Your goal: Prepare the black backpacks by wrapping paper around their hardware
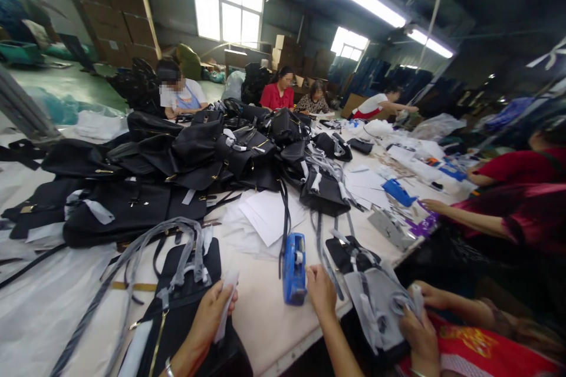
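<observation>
My left hand (209,313) is closed around a folded strip of thin white wrapping material (226,309). It is held above a black handbag (172,330) with gold zips, whose handles (184,227) are wrapped in clear film. My right hand (322,290) is beside the blue tape dispenser (294,271), thumb and fingers pinched together at its right side. Whether a piece of tape is between those fingers is too small to make out. The dispenser stands on the pale tabletop (269,336) between my two hands.
A large heap of black bags (190,153) covers the table's far left. White paper sheets (267,215) lie behind the dispenser. At right, a co-worker's hands (420,324) handle a grey bag (375,300). Other people sit around the table; a second blue dispenser (398,192) lies farther right.
</observation>
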Demonstrator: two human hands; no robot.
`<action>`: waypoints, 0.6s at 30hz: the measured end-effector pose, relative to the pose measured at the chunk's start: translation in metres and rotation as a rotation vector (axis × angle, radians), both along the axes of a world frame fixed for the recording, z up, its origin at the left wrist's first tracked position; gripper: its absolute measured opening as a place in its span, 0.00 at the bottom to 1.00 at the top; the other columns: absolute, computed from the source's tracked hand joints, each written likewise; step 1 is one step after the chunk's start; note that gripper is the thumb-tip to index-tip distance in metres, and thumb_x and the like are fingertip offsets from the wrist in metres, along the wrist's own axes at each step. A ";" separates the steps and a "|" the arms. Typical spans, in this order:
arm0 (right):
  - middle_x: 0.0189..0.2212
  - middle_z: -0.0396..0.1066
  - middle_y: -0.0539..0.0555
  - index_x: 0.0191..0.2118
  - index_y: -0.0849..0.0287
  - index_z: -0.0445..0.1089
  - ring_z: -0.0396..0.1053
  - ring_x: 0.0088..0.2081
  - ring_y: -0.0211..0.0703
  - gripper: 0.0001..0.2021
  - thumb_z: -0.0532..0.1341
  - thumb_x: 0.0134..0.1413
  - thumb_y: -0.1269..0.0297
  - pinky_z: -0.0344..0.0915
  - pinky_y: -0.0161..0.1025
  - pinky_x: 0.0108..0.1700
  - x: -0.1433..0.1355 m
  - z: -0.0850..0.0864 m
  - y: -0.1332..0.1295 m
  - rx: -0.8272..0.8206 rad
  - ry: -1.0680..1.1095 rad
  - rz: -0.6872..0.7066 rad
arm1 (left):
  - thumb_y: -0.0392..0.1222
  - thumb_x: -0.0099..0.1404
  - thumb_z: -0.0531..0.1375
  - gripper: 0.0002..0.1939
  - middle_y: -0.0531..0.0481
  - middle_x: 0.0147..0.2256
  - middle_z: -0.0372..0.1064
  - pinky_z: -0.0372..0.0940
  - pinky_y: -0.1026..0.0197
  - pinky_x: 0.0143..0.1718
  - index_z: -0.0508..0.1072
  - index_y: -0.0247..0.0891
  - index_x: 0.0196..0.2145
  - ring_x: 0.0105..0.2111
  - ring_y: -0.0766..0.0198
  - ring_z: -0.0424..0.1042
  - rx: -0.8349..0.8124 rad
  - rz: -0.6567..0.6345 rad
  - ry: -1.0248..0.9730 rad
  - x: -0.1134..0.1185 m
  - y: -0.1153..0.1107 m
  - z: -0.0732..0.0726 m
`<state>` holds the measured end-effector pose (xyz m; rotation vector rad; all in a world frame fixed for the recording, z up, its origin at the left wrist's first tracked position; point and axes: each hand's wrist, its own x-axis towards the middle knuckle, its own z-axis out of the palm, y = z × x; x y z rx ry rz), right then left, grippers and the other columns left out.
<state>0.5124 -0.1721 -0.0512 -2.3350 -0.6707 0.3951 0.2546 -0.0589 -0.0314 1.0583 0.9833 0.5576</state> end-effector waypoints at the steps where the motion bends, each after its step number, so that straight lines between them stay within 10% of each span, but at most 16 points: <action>1: 0.29 0.73 0.56 0.27 0.57 0.68 0.68 0.33 0.47 0.14 0.56 0.54 0.53 0.57 0.38 0.34 0.011 -0.006 -0.008 -0.034 0.013 -0.012 | 0.59 0.56 0.61 0.21 0.53 0.24 0.67 0.60 0.66 0.23 0.70 0.35 0.31 0.21 0.68 0.63 -0.009 -0.004 -0.003 0.001 0.000 0.001; 7: 0.17 0.66 0.49 0.17 0.57 0.64 0.64 0.24 0.41 0.18 0.60 0.47 0.51 0.54 0.35 0.28 0.011 -0.037 -0.016 -0.007 0.194 0.030 | 0.59 0.52 0.63 0.23 0.54 0.23 0.67 0.60 0.66 0.21 0.71 0.34 0.32 0.20 0.69 0.63 -0.046 -0.016 -0.063 0.007 -0.003 0.004; 18: 0.18 0.67 0.49 0.23 0.59 0.64 0.56 0.17 0.33 0.19 0.61 0.41 0.45 0.51 0.31 0.20 -0.015 -0.031 -0.038 0.232 0.535 -0.094 | 0.58 0.52 0.64 0.22 0.54 0.23 0.67 0.59 0.67 0.21 0.71 0.35 0.32 0.20 0.70 0.62 -0.064 -0.020 -0.052 0.008 -0.005 0.007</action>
